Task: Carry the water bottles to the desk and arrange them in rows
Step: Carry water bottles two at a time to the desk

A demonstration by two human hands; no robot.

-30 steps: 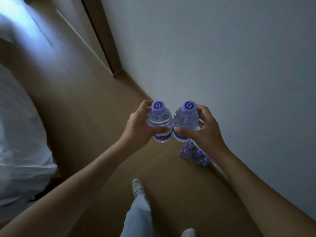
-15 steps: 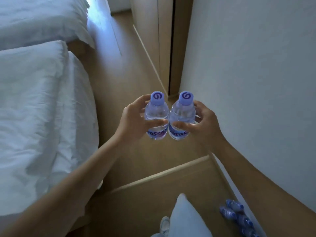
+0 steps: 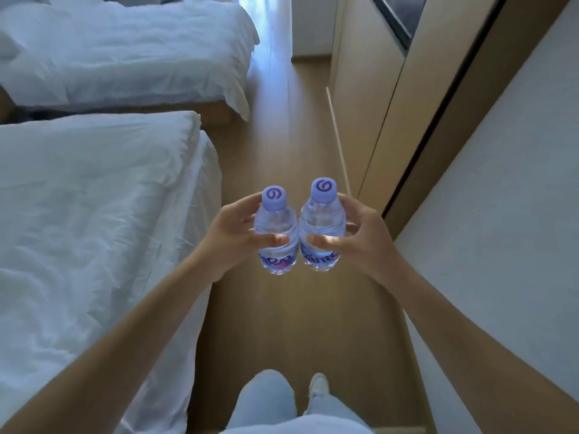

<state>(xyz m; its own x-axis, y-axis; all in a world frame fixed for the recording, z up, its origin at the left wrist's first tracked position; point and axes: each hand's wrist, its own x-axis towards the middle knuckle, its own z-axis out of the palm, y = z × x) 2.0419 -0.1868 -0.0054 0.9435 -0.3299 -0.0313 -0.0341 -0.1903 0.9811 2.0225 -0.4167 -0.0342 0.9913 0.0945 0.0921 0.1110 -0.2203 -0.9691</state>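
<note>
One water bottle is gripped in the left hand (image 3: pixel 233 233) and another in the right hand (image 3: pixel 360 242), left bottle (image 3: pixel 275 236) and right bottle (image 3: pixel 322 227) held upright, side by side, just about touching, over the wooden floor (image 3: pixel 282 324). No worktop can be seen yet, so tbh which way it lies can't be told; only the aisle between the bed (image 3: pixel 94 230) and the wall (image 3: pixel 501 198) is open ahead.

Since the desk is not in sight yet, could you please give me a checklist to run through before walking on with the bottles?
1. Left hand grips the left clear plastic bottle with lilac cap: ok.
2. Right hand grips the right clear plastic bottle with lilac cap: ok.
3. Both caps on: ok.
4. Both bottles upright: ok.
5. Wooden floor ahead free of obstacles: ok.
6. Desk located: cannot tell.
</note>
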